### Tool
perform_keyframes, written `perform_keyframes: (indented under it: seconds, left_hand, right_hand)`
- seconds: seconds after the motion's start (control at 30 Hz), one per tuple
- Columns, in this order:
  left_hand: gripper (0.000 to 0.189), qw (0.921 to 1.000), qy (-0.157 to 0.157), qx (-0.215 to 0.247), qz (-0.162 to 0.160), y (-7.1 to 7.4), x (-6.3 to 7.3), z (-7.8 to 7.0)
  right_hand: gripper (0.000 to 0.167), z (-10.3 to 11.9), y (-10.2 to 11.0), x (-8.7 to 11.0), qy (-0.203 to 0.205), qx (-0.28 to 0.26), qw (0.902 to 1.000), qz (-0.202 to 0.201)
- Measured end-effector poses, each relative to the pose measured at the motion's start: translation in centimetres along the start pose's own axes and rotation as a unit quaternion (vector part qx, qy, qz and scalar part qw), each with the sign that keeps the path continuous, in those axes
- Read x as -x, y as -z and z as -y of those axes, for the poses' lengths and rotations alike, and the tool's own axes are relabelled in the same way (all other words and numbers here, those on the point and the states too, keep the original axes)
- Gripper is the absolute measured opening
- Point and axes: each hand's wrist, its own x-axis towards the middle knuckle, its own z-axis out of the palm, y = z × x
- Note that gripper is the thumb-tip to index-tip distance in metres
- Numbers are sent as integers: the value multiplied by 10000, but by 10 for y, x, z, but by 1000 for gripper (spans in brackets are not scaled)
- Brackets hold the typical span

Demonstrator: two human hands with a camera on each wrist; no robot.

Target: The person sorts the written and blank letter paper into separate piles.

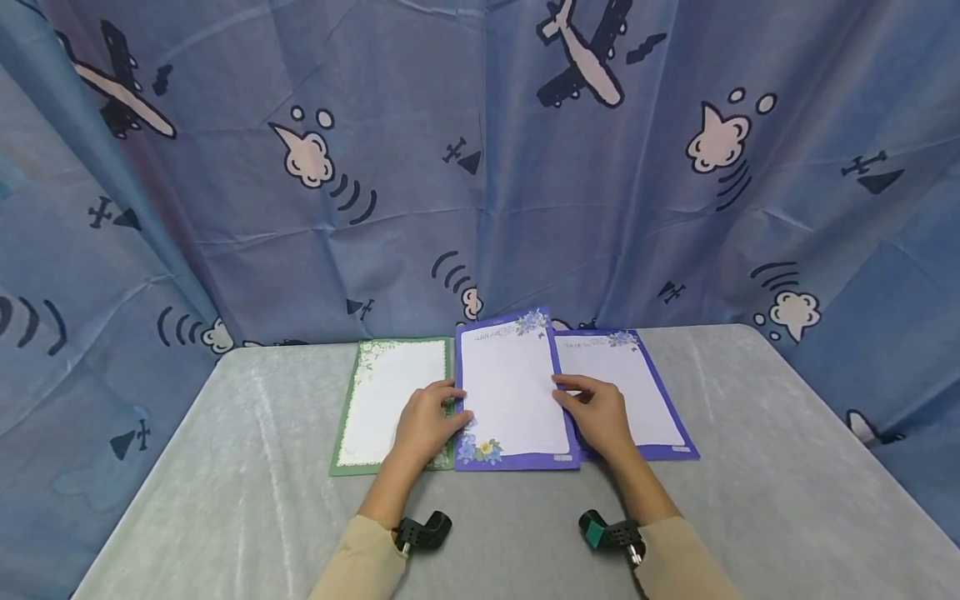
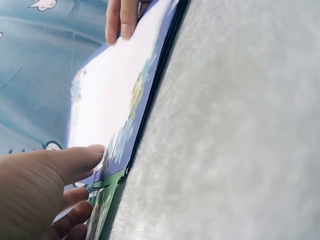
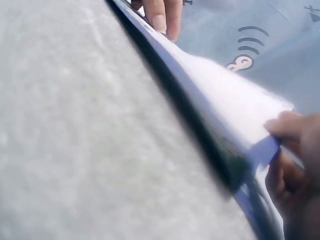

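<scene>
A sheet of stationery paper (image 1: 510, 392) with a purple border and blue and yellow flowers is in the middle of the table. My left hand (image 1: 427, 423) pinches its left edge, thumb on the front; my right hand (image 1: 603, 415) pinches its right edge. In the right wrist view the sheet (image 3: 220, 82) stands partly off what lies beneath, a dark green edge (image 3: 210, 145). To the left lies a green-bordered sheet (image 1: 390, 404), partly behind my left hand. A second purple-bordered sheet (image 1: 645, 392) lies to the right, its left side covered by the middle one.
A light grey cloth covers the table (image 1: 247, 467). Behind and at both sides hangs a blue curtain (image 1: 420, 192) printed with planes and clouds, close to the sheets' far edges. Each wrist wears a black camera mount (image 1: 423, 531).
</scene>
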Motion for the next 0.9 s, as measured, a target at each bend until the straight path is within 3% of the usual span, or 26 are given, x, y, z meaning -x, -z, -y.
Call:
perform_keyframes:
  seconds: [0.37, 0.63, 0.9]
  left_hand:
    - [30, 9950, 37, 967, -250, 3, 0, -7]
    - [25, 9801, 163, 1913, -502, 9, -2, -9]
    - [23, 9643, 180, 2605, -451, 15, -4, -14]
  right_hand:
    - [30, 4, 9, -2, -548, -775, 9954, 137]
    - [34, 8, 13, -3, -534, -815, 9945, 388]
    - [42, 14, 27, -4, -412, -997, 9919, 678]
